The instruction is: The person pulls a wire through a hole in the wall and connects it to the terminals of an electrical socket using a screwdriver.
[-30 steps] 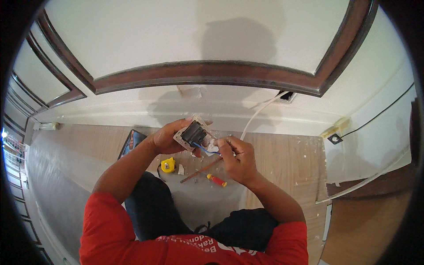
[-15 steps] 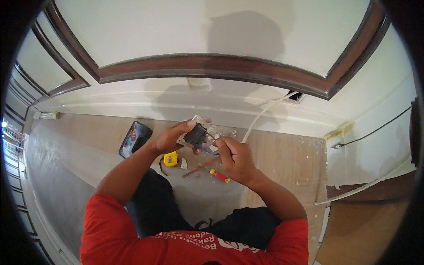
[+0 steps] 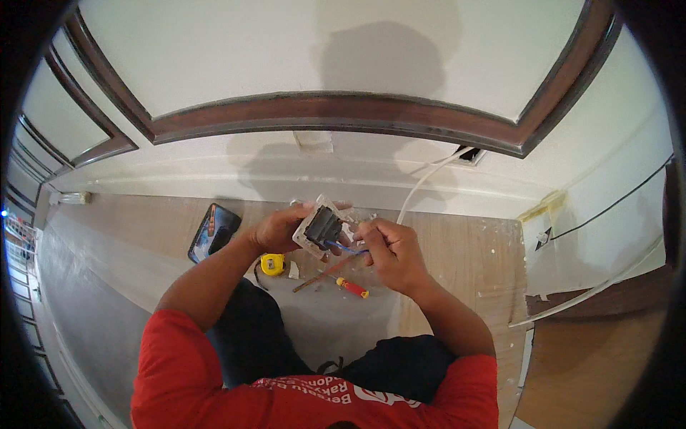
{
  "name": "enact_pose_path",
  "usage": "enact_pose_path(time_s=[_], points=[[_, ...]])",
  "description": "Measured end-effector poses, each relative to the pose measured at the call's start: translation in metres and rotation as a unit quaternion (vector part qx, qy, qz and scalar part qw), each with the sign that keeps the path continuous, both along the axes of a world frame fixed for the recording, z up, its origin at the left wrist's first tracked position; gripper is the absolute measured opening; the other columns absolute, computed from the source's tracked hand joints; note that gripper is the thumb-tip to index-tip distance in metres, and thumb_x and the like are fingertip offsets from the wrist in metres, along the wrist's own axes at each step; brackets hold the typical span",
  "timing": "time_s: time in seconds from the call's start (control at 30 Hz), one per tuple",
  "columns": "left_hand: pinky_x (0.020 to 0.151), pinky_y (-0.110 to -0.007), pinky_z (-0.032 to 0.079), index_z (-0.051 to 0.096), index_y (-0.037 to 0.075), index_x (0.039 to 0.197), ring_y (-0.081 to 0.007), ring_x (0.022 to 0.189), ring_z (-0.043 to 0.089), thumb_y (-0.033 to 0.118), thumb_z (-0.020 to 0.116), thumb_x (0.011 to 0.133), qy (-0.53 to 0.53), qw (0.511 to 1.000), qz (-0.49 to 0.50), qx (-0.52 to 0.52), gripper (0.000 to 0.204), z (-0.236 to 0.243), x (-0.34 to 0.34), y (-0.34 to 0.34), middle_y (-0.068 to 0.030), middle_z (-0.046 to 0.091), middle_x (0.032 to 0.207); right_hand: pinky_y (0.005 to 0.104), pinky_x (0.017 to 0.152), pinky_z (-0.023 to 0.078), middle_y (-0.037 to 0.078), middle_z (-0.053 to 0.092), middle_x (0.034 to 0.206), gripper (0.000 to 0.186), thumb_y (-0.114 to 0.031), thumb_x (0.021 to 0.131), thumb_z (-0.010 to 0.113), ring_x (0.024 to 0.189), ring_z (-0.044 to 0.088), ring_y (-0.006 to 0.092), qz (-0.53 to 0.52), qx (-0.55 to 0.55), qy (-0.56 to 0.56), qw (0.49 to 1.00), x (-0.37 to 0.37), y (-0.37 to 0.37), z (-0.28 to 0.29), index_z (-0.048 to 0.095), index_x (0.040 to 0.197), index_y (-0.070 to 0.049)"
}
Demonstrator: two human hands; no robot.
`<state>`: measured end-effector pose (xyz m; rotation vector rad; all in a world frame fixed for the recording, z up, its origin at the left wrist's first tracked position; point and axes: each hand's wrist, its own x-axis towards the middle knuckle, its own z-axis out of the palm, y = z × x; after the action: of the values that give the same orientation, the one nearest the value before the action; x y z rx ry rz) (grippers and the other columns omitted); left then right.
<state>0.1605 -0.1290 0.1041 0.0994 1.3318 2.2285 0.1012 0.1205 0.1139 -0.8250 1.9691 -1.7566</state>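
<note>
While the left hand [image 3: 275,229] grips a white rectangular switch plate with black back [image 3: 321,227] above the wooden floor [image 3: 457,264], the right hand [image 3: 389,250] pinches its blue wire [image 3: 343,249]; a yellow tape measure [image 3: 271,264] lies below.

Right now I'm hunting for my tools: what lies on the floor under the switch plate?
Under the switch plate: a yellow tape measure and a red-handled screwdriver. The right hand hides the floor beneath it.

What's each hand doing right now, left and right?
Left hand: closed on the switch plate, holding it up.
Right hand: closed, fingers pinching the blue wire at the plate's back.
</note>
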Motion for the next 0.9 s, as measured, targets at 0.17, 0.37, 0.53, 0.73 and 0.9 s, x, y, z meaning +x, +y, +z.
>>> enact_pose_path(time_s=[0.17, 0.37, 0.53, 0.73, 0.9], points=[[0.088, -0.046, 0.052, 0.031, 0.008, 0.155, -0.0314, 0.109, 0.064, 0.071, 0.024, 0.098, -0.038, 0.997, 0.062, -0.023, 0.085, 0.008, 0.003, -0.004, -0.0168, 0.060, 0.132, 0.0239, 0.054, 0.042, 0.003, 0.059, 0.066, 0.037, -0.031, 0.102, 0.055, 0.060, 0.055, 0.0075, -0.032, -0.041, -0.177, 0.983, -0.001, 0.000, 0.012, 0.065, 0.083, -0.001], [0.081, -0.043, 0.052, 0.037, 0.007, 0.151, -0.0313, 0.083, 0.067, 0.069, 0.016, 0.099, 0.016, 0.987, 0.057, -0.149, 0.083, 0.003, -0.007, -0.016, -0.0214, 0.069, 0.105, 0.0314, 0.060, 0.048, 0.010, 0.064, 0.073, 0.032, -0.025, 0.097, 0.056, 0.062, 0.060, 0.0185, 0.115, -0.422, -0.264, 0.860, -0.055, 0.042, -0.044, 0.058, 0.073, -0.004], [0.076, -0.038, 0.054, 0.045, 0.006, 0.147, -0.0249, 0.075, 0.065, 0.065, 0.021, 0.102, 0.036, 0.981, 0.072, -0.177, 0.078, 0.003, -0.011, -0.005, -0.0179, 0.069, 0.099, 0.0276, 0.055, 0.045, 0.008, 0.060, 0.069, 0.026, -0.024, 0.096, 0.057, 0.057, 0.055, 0.0136, -0.023, -0.422, -0.284, 0.861, -0.075, 0.084, -0.053, 0.061, 0.080, -0.003], [0.070, -0.035, 0.054, 0.046, -0.002, 0.143, -0.0219, 0.072, 0.064, 0.062, 0.025, 0.103, 0.051, 0.975, 0.065, -0.204, 0.079, 0.007, -0.014, 0.011, -0.0157, 0.069, 0.094, 0.0421, 0.079, 0.059, 0.015, 0.072, 0.099, 0.036, -0.032, 0.094, 0.056, 0.086, 0.070, 0.0274, -0.117, -0.491, -0.315, 0.804, -0.091, 0.137, -0.093, 0.067, 0.106, -0.001], [0.066, -0.035, 0.055, 0.051, 0.003, 0.141, -0.0211, 0.066, 0.065, 0.068, 0.030, 0.099, 0.059, 0.970, 0.075, -0.224, 0.080, 0.005, -0.012, 0.015, -0.0163, 0.070, 0.091, 0.0480, 0.082, 0.060, 0.013, 0.073, 0.101, 0.037, -0.039, 0.092, 0.055, 0.090, 0.071, 0.0305, -0.102, -0.527, -0.430, 0.726, -0.098, 0.160, -0.117, 0.070, 0.104, -0.007]])
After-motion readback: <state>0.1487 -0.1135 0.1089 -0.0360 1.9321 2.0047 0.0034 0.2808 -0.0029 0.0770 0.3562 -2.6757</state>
